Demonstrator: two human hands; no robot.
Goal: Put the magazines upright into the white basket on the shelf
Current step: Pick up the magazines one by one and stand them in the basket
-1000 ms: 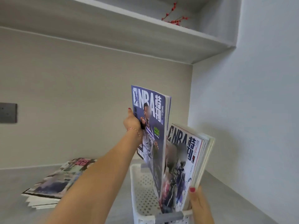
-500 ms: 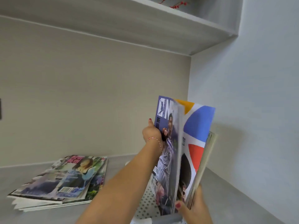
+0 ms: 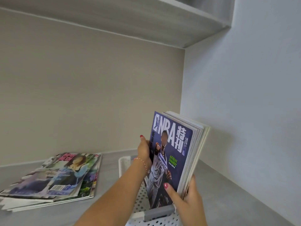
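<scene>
My left hand (image 3: 144, 152) grips the spine edge of the purple NBA magazine (image 3: 171, 154), standing upright in the white basket (image 3: 138, 207) on the shelf (image 3: 110, 185). My right hand (image 3: 187, 198) clasps the upright magazines (image 3: 197, 144) behind it, thumb pressed on the cover. A flat stack of magazines (image 3: 55, 178) lies well left of the basket.

Both forearms are bare, with no sleeve reaching into view. The left hand (image 3: 144, 154) has a thin cord bracelet (image 3: 143, 163) of red and white strands at its wrist, and the 1 nail that shows at its upper fingertip is painted red. The right hand (image 3: 187, 199) bears the same red polish on its thumbnail; its other nails are hidden, and its wrist shows nothing worn.
</scene>
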